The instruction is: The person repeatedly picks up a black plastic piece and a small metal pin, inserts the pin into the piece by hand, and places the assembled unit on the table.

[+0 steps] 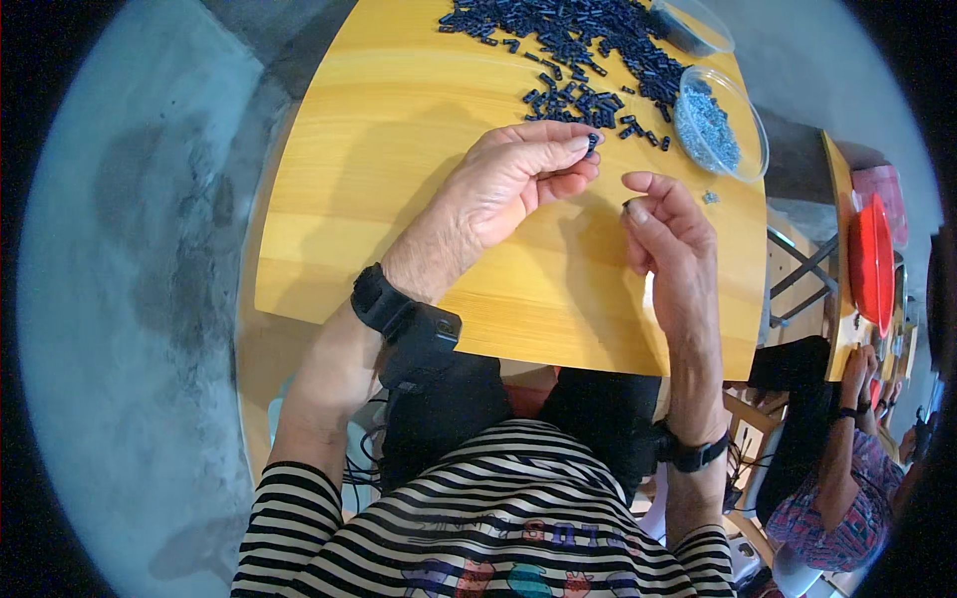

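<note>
My left hand (518,174) pinches a small dark blue plastic piece (592,145) between thumb and fingertips, above the yellow wooden table (399,159). To its right, my right hand (676,234) hovers with thumb and index finger brought together. A tiny dark spot shows at those fingertips, too small to name. Beyond both hands spreads a loose pile of similar dark blue pieces (588,40). A clear round tub (755,130) beside the pile holds many tiny pale blue parts (710,130).
Another clear tub (703,22) stands at the far right edge. A few pale bits (710,197) lie near my right hand. At right, a person (832,493) works at another table with a red basin (872,264). A grey wall (140,249) rises at left.
</note>
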{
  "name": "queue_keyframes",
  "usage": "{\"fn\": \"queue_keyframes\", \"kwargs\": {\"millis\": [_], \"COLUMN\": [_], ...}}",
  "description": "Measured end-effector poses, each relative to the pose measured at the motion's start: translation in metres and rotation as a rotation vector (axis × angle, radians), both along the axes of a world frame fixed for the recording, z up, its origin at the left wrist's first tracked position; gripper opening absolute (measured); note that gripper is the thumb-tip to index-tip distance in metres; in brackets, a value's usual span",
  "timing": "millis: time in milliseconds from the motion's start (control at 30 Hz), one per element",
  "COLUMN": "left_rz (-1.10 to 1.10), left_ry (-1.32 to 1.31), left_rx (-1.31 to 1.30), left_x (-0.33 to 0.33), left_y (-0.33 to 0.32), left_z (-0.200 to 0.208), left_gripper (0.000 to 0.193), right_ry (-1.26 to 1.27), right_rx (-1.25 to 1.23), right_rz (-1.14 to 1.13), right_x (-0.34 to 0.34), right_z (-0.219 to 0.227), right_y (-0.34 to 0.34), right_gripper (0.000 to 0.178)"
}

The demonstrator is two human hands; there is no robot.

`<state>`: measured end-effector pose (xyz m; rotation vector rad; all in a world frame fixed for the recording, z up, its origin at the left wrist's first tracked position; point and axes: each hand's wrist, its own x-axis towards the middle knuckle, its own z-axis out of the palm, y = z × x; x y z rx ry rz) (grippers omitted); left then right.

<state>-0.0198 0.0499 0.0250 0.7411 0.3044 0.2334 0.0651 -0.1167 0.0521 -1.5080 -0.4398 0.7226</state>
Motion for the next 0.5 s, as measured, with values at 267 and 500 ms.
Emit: {"fn": "queue_keyframes", "kwargs": {"millis": [267,500], "left_rz": [-0.126,-0.051], "left_ry": [-0.031,0.01], "left_rx": [0.049,0.081], "left_x": [0.018,-0.005], "left_y": [-0.008,0.001], "left_z": [-0.01,-0.011], "left_gripper": [0.024,0.024], "right_ry": [-0.179,-0.344], "right_rx": [0.432,0.394], "right_rz": [0.936,0.903], "right_x": [-0.065,-0.06], "right_z": [0.093,0.088], "right_y": [0.002,0.012], "right_gripper": [0.014,0.014]}}
